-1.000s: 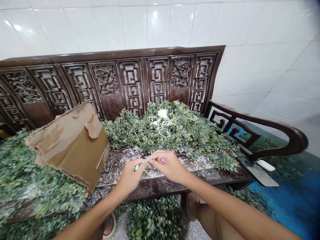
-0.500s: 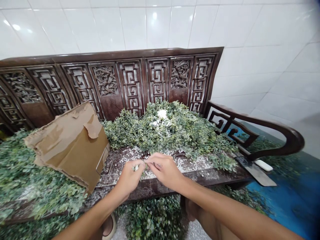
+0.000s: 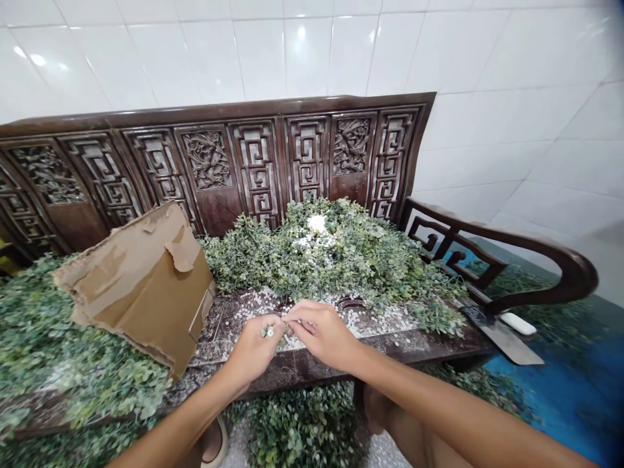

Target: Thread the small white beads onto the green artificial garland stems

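Note:
My left hand (image 3: pixel 257 344) is closed around a small sprig of green leaves (image 3: pixel 268 332) with whitish bits on it. Fingertip to fingertip with it, my right hand (image 3: pixel 322 335) pinches at the sprig's end; what exactly sits between those fingers is too small to make out. Both hands are over the front of a dark wooden bench (image 3: pixel 312 366). Beyond them, many small white discs (image 3: pixel 385 317) lie scattered on the seat. A heap of green leafy sprigs (image 3: pixel 370 253) rises behind, with a pile of white pieces (image 3: pixel 316 225) on top.
A torn cardboard piece (image 3: pixel 146 286) leans at the left, a bent wire (image 3: pixel 199 315) by its edge. More foliage (image 3: pixel 29 338) covers the left seat, and another bunch (image 3: pixel 302 426) is below. At the right are a curved armrest (image 3: pixel 546 250), a cleaver-like blade (image 3: pixel 511 341) and a white object (image 3: pixel 518 323).
Both hands stay together in nearly the same place. The sprig in my left hand shows slightly more of its leaves, and the view has shifted a little.

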`<state>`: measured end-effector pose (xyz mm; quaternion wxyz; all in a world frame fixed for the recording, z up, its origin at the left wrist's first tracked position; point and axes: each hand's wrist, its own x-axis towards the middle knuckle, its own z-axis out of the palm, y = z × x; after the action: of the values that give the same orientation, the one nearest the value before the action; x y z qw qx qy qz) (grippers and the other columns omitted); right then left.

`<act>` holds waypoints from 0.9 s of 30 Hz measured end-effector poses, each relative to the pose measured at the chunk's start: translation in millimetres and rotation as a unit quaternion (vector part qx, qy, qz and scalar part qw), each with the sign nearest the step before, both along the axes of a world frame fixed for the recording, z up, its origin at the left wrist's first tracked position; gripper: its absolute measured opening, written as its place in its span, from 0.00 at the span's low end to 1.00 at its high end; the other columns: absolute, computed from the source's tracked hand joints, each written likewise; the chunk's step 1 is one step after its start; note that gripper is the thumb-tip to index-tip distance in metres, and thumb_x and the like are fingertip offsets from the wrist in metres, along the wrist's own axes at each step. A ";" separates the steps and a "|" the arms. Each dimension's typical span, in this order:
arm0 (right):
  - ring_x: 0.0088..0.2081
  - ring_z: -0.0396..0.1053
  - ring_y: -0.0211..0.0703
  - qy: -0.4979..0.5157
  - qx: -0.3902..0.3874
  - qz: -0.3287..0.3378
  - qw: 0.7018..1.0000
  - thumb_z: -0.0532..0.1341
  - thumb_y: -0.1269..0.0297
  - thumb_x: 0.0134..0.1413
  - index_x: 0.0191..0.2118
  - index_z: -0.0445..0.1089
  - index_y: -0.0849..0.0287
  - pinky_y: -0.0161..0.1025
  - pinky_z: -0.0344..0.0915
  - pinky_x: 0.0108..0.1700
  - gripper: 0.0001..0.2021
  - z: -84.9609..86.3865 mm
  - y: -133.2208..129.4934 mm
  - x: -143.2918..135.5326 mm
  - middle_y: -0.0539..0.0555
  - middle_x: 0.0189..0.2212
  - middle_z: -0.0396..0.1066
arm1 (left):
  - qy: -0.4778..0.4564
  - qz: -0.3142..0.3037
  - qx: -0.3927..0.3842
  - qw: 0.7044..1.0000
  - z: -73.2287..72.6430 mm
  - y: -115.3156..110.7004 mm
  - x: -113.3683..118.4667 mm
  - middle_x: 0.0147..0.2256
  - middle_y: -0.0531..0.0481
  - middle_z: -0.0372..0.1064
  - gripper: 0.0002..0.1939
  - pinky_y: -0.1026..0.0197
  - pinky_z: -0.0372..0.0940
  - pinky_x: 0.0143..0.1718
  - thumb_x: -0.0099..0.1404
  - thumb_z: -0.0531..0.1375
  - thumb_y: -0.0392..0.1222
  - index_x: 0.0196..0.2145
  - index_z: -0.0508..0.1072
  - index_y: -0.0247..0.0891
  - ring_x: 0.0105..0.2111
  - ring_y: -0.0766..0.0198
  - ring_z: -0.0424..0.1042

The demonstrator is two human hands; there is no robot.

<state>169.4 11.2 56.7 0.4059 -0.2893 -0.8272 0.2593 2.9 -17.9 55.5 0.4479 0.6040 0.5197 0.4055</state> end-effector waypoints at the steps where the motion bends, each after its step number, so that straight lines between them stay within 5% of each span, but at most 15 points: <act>1: 0.32 0.69 0.40 0.001 0.000 0.006 1.000 0.58 0.77 0.56 0.38 0.76 0.59 0.36 0.64 0.35 0.11 0.3 0.3 0.8 0.53 0.31 0.73 | -0.007 -0.003 -0.013 1.000 -0.7 -0.1 -0.2 0.15 0.61 0.47 0.18 0.67 0.44 0.17 0.60 0.58 0.54 0.20 0.64 0.38 0.15 0.72 0.46; 10: 0.31 0.70 0.39 0.011 -0.085 -0.010 0.996 0.60 0.75 0.56 0.36 0.78 0.58 0.35 0.64 0.33 0.10 3.5 3.2 -0.1 0.53 0.30 0.75 | -0.075 -0.027 -0.146 0.986 9.7 -6.3 1.7 0.14 0.66 0.43 0.20 0.69 0.40 0.16 0.56 0.60 0.58 0.28 0.64 0.38 0.15 0.73 0.42; 17: 0.30 0.69 0.38 0.026 -0.076 -0.033 0.996 0.60 0.74 0.56 0.37 0.78 0.57 0.33 0.62 0.30 0.10 6.3 3.6 -0.2 0.52 0.31 0.75 | -0.107 0.004 -0.143 0.984 7.7 -7.4 3.6 0.15 0.63 0.50 0.14 0.69 0.43 0.17 0.58 0.58 0.52 0.28 0.63 0.38 0.16 0.72 0.47; 27: 0.30 0.70 0.39 0.015 -0.026 -0.030 0.999 0.59 0.74 0.56 0.37 0.77 0.59 0.34 0.63 0.31 0.09 6.5 -1.5 -1.0 0.54 0.32 0.74 | -0.059 0.028 -0.087 0.994 1.5 -7.8 -3.2 0.13 0.63 0.48 0.15 0.68 0.42 0.17 0.59 0.57 0.53 0.26 0.65 0.38 0.14 0.72 0.47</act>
<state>168.4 9.6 63.2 0.4179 -0.3207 -0.8052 0.2724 -0.3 -25.7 56.9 0.5174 0.5229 0.5423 0.4059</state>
